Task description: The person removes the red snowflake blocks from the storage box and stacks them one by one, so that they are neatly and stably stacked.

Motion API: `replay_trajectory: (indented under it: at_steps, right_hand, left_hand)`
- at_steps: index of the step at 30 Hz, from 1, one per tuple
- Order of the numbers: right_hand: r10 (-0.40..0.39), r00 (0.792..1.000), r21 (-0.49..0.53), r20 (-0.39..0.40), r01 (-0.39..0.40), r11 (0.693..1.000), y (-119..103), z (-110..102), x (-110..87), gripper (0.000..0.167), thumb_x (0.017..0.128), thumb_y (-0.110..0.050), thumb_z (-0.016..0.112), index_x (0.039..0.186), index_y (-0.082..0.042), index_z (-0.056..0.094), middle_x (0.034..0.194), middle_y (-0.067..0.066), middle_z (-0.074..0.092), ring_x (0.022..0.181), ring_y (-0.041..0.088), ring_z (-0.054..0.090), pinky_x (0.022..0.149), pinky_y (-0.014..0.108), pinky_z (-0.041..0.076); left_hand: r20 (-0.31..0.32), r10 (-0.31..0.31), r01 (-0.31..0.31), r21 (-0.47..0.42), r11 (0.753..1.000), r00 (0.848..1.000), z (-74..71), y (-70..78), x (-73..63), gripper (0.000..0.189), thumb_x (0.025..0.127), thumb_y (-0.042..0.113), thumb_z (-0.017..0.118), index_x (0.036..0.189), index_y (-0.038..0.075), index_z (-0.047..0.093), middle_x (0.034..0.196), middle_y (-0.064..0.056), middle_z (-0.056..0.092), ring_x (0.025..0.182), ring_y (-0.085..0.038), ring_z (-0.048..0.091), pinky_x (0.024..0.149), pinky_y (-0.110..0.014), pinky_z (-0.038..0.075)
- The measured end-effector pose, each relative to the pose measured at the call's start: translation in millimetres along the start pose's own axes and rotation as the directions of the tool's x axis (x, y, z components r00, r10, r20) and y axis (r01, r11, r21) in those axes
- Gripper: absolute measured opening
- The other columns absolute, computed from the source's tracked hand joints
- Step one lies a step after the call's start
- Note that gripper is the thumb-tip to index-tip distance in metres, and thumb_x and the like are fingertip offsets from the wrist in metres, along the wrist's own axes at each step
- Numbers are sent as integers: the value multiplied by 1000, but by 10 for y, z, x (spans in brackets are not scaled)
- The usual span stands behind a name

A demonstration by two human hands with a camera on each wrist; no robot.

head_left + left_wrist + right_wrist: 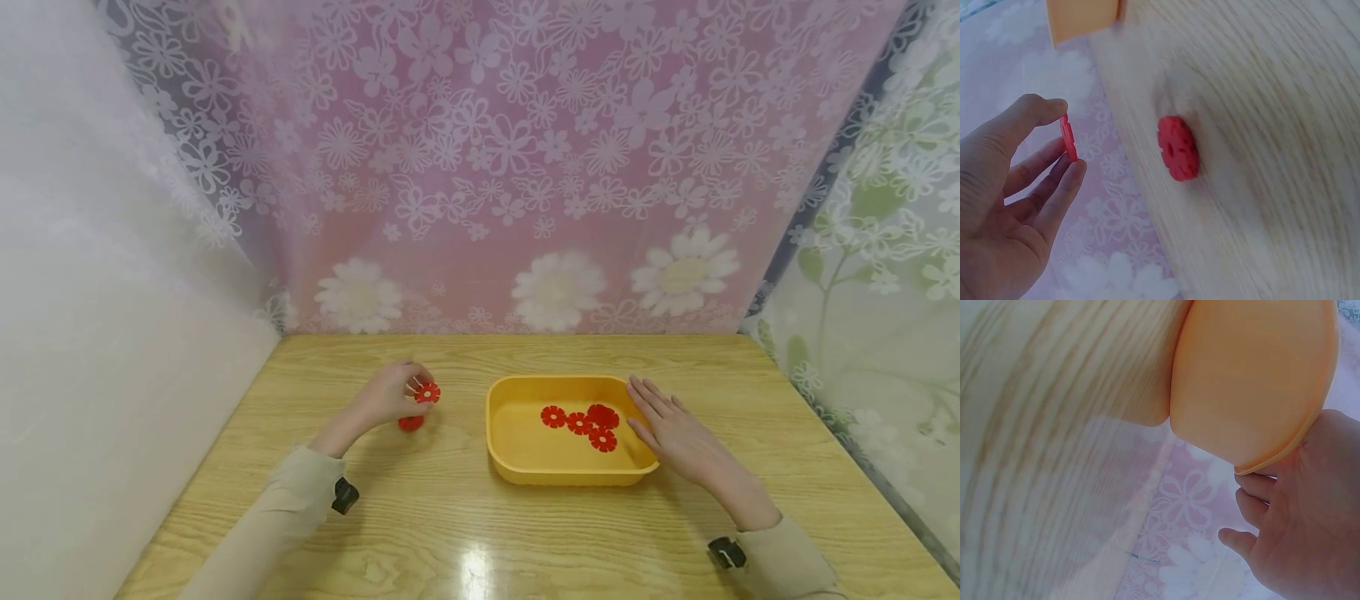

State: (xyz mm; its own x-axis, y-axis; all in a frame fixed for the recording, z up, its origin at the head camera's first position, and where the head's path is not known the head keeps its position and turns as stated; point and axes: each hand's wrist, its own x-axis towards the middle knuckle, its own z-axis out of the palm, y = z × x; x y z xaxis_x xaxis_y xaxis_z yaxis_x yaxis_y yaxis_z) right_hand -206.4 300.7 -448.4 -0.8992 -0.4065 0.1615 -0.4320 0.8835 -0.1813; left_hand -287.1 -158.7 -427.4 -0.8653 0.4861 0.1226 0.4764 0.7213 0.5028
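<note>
My left hand (393, 392) pinches one red flower-shaped plastic disc (1069, 137) between thumb and fingertips, holding it above the table. Just below it on the wood lies a short stack of red discs (1177, 149). A yellow tray (525, 462) stands right of centre, with several red flower discs (579, 423) inside, some overlapping. At the tray's right end rests my right hand (678, 437), its fingers fairly straight against the rim and the thumb reaching over the edge. In the right wrist view the rim hides part of that hand.
The wood-grain table (420, 533) carries the tray and discs. Behind it hangs a pink floral curtain (480, 167). A pale sheet (112, 250) borders the left side and a flowered one (885, 292) the right. Dark straps (345, 496) sit at both sleeve cuffs.
</note>
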Motion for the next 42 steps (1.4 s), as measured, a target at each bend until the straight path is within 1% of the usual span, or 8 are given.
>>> replay_trajectory:
  at_steps: [3,7,10,16,20,32,38,42]
  right_hand:
    - [0,1000,0,-1,0,1000,-4,-4,-5,62,106,-24,54,155,7,31,161,26,27,148,45,27,113,69,26]
    - [-7,1000,-3,-8,7,1000,-10,-5,-9,63,105,-24,55,155,7,32,161,26,28,147,45,28,113,69,27]
    - [-8,1000,-5,-8,7,1000,-16,-12,-9,63,105,-24,55,154,7,32,161,26,29,147,45,29,113,69,27]
    - [-8,1000,-9,-4,8,1000,-20,-25,-3,63,105,-25,54,155,7,32,161,26,29,147,45,28,113,68,27]
    - [-7,1000,-20,-6,6,1000,-32,-32,-5,62,105,-25,55,154,7,33,160,26,30,147,45,30,113,68,28]
    - [1,1000,-20,3,-1,1000,-4,-9,0,63,105,-25,55,154,7,32,161,26,27,148,45,28,113,68,27]
    - [-10,1000,-22,-16,9,1000,-16,-13,1,62,104,-23,57,153,8,34,160,27,30,146,46,30,113,69,27]
    - [1,1000,-14,2,-1,1000,-8,-11,-2,63,105,-24,55,154,7,32,161,26,28,148,45,28,113,69,26]
  left_hand:
    - [-4,1,-1,16,1000,1000,2,-68,-32,33,84,16,84,111,4,69,106,-7,63,94,-23,68,81,-34,61]
    - [-9,14,-14,9,1000,1000,8,-144,-70,31,83,14,83,109,2,70,103,-10,65,93,-26,68,81,-37,61]
    - [-2,2,-2,2,1000,1000,28,-196,-96,31,84,13,83,110,2,70,103,-10,66,94,-27,68,82,-37,61]
    - [12,-54,54,-6,999,998,56,-241,-172,32,84,12,82,112,4,70,106,-9,66,97,-26,66,82,-37,59]
    - [11,-61,61,-1,998,998,78,-253,-202,32,82,10,83,112,4,71,104,-8,67,96,-25,66,81,-37,58]
    - [33,-56,56,22,998,998,151,-268,-268,35,81,11,84,113,3,72,102,-8,65,96,-27,68,81,-39,59]
    - [31,-13,12,31,999,999,186,-308,-288,33,81,11,85,110,3,72,102,-8,66,96,-28,69,80,-38,59]
    - [27,-12,11,35,999,1000,194,-320,-293,33,81,12,85,111,4,72,103,-8,67,96,-28,69,80,-38,59]
